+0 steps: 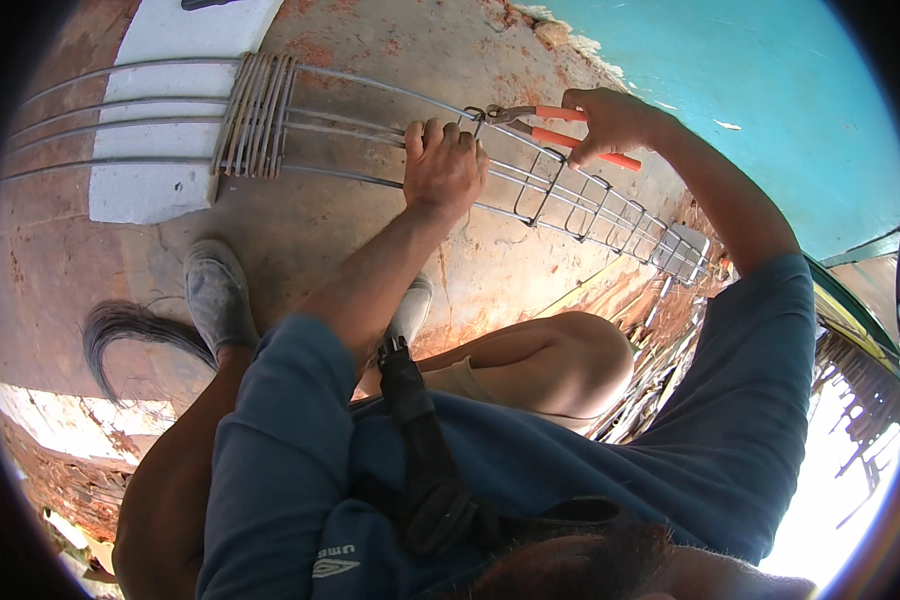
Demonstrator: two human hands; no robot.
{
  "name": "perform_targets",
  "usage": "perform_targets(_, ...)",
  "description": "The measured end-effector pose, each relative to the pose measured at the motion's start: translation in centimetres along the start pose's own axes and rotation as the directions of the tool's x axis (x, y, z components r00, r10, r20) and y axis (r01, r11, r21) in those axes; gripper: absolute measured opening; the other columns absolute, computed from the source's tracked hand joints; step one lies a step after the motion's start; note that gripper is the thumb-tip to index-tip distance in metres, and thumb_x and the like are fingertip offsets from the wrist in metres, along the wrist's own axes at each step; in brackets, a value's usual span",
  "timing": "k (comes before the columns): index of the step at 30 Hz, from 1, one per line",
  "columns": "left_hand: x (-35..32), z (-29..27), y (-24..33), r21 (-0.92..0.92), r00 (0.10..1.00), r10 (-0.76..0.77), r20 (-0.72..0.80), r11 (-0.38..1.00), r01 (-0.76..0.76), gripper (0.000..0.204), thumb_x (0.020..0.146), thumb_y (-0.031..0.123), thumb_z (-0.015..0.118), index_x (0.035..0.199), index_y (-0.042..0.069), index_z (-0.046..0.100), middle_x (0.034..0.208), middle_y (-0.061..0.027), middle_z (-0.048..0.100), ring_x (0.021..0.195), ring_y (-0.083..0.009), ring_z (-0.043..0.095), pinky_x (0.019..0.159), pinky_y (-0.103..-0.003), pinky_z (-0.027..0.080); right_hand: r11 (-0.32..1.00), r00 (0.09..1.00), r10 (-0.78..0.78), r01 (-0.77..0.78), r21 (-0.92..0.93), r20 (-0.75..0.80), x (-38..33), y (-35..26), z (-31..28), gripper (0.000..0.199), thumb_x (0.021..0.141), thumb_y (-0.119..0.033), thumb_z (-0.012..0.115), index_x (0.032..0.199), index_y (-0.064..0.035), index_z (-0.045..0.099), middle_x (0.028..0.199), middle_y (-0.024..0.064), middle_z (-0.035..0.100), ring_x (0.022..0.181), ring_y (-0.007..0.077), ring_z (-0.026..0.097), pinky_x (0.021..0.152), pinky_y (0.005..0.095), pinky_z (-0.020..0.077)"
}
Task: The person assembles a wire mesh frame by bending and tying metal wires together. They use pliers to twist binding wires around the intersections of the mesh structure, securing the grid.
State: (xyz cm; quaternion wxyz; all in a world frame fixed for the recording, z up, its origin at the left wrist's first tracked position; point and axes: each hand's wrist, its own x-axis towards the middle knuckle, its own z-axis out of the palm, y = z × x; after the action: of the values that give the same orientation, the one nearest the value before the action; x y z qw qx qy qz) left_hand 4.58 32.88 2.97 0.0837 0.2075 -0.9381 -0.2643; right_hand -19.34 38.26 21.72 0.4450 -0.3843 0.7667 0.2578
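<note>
A long rebar cage (538, 188) runs across the floor, its lengthwise bars ringed by rectangular stirrups toward the right. My left hand (442, 165) is closed over the bars near the middle, its fingertips hooked around the top ones. Orange-handled pincers (555, 137) are in my right hand (618, 122), their handles spread apart. The jaws meet the cage at a stirrup corner just right of my left hand. Any tie wire between the jaws is too small to make out.
A bunch of loose stirrups (254, 115) hangs around the bars at left, beside a white slab (150, 185) beneath them. A bundle of thin dark wire (135, 325) lies by my shoe (217, 290). A grey block (680, 250) sits at the cage's far right, near a turquoise wall (770, 110).
</note>
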Motion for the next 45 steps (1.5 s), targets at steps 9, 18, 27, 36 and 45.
perform_targets(9,0.3,0.0,-0.2,-0.011,1.0,0.006,-0.03,1.0,-0.006,0.03,0.105,0.034,0.061,0.093,0.013,0.078,0.101,-0.0005,0.071,0.115,-0.021,0.055,0.116,-0.047,0.026,0.703,0.715,-0.542,0.095,-0.705,-0.443,4.7,4.6,2.2,0.05,0.094,-0.028,0.074,0.141,-0.0166,0.061,0.126,0.0079,0.069,0.124,0.0284,0.066,0.115,0.0458,0.0481)
perform_targets(18,0.1,0.7,-0.2,-0.029,1.0,0.009,-0.024,1.0,-0.01,0.026,0.102,0.033,0.065,0.093,0.012,0.077,0.1,-0.0002,0.07,0.114,-0.0194,0.055,0.114,-0.046,0.026,0.806,0.691,-0.565,0.345,-0.481,-0.452,16.0,7.2,3.8,0.052,0.075,-0.046,0.091,0.115,-0.0204,0.073,0.105,0.0027,0.077,0.102,0.0308,0.076,0.085,0.0475,0.0616)
perform_targets(27,-0.1,1.0,-0.5,-0.022,0.997,0.035,-0.062,0.999,-0.037,0.022,0.1,0.033,0.068,0.091,0.013,0.074,0.1,0.0005,0.069,0.113,-0.018,0.057,0.112,-0.045,0.028,0.826,0.696,-0.557,0.412,-0.384,-0.453,18.8,7.3,4.6,0.046,0.068,-0.044,0.095,0.101,-0.0193,0.075,0.097,0.0038,0.078,0.093,0.0326,0.076,0.078,0.0486,0.0593)
perform_targets(36,0.0,0.9,-0.6,-0.015,0.989,0.066,-0.133,0.998,-0.069,0.021,0.098,0.032,0.068,0.088,0.015,0.072,0.101,0.0005,0.067,0.111,-0.0196,0.057,0.111,-0.046,0.029,0.994,0.978,-0.106,0.103,0.03,0.18,12.0,4.5,0.4,0.051,0.08,-0.056,0.092,0.086,-0.0076,0.077,0.071,0.0067,0.071,0.064,0.0263,0.075,0.061,0.0419,0.0616)
perform_targets(45,-0.1,1.0,-0.5,-0.025,0.992,0.049,-0.12,0.998,-0.053,0.022,0.098,0.033,0.068,0.087,0.015,0.072,0.098,0.0008,0.066,0.111,-0.0186,0.056,0.111,-0.046,0.029,0.93,0.833,-0.068,-0.146,0.336,0.549,4.9,3.1,-0.2,0.058,0.074,-0.032,0.096,0.113,0.0005,0.069,0.088,0.0158,0.075,0.077,0.0267,0.079,0.072,0.0462,0.0668)
